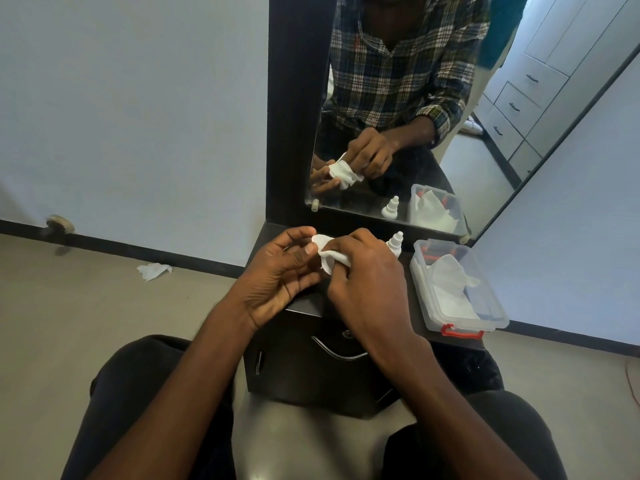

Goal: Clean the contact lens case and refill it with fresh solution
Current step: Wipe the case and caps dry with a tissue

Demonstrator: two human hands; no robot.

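Note:
My left hand (284, 271) and my right hand (363, 282) meet above the dark dresser top (415, 327). Between them is a crumpled white tissue (327, 252), pinched by my left thumb and fingers and gripped by my right hand. The contact lens case is hidden inside the tissue and fingers; the mirror shows only the tissue bunched between both hands. A white solution bottle (394, 244) with a stepped cone cap stands upright just behind my right hand.
A clear plastic box (457, 320) with a red latch sits at the right of the dresser top, holding white tissues. A mirror (415, 133) stands behind it. A crumpled tissue (154, 271) lies on the floor at left. My knees flank the dresser.

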